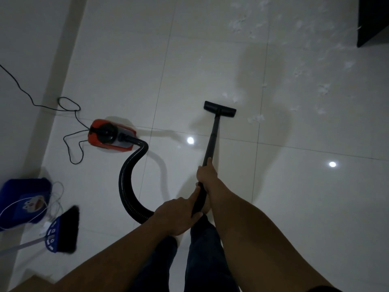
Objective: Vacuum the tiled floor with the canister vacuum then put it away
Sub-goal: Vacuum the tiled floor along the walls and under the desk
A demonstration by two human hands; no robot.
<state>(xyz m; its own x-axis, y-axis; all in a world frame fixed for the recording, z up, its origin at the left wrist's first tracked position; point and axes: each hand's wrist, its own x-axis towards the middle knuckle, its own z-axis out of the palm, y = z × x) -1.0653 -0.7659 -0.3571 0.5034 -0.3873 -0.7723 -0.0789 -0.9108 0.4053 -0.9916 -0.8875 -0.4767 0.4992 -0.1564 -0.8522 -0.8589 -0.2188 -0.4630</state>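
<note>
Head view. Your right hand is closed around the black wand, higher up the tube, fingers wrapped fully. Your left hand grips the lower handle end of the same wand, where the hose joins; the fingers are curled on it with the forefinger lying extended along the tube. Both forearms reach forward over your dark trousers.

The wand slopes away from you to the floor head, which sits flat on the tiled floor, just short of scattered white debris. More debris spreads across the tiles to the upper right.

The hose curves in a loop from your left hand to the red canister, which stands on the tiles to your left, well apart from the floor head. A black cord trails from the canister's far end, looped on the floor and running off toward the left wall.

At lower left, a blue dustpan and a broom lie near the wall, with a thin white cable across them. A dark cabinet edge occupies the upper right corner.
</note>
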